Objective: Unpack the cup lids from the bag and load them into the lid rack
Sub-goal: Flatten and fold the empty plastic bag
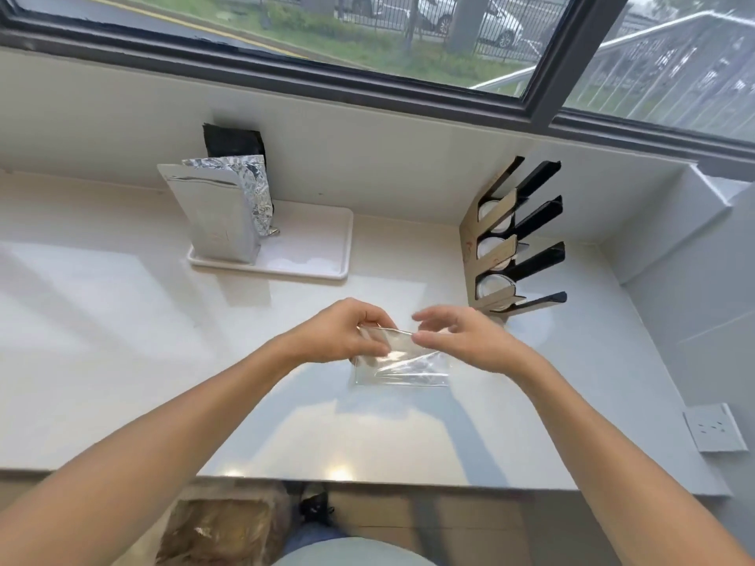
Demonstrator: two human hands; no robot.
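Foil catches my eye first at the upper left of the frame: a silver foil pouch (pixel 220 214) stands upright at the left end of a white tray (pixel 310 255), with a dark bag (pixel 233 144) leaning on the wall behind it. At centre, over the pale countertop (pixel 102 320), my left hand (pixel 341 335) pinches the upper left edge of a clear plastic bag (pixel 402 367) between thumb and fingers. I cannot tell from here whether the bag holds any lids. My right hand (pixel 465 341) sits just beside it, fingers loosely curled, fingertips meeting the bag's top edge near the middle; whether they actually grip it I cannot tell. Right of centre, the lid rack (pixel 510 243) leans against the wall, black slanted dividers with white cup lids (pixel 492 285) showing in three slots. At the lower right, a wall socket (pixel 713 433) sits on the side wall.
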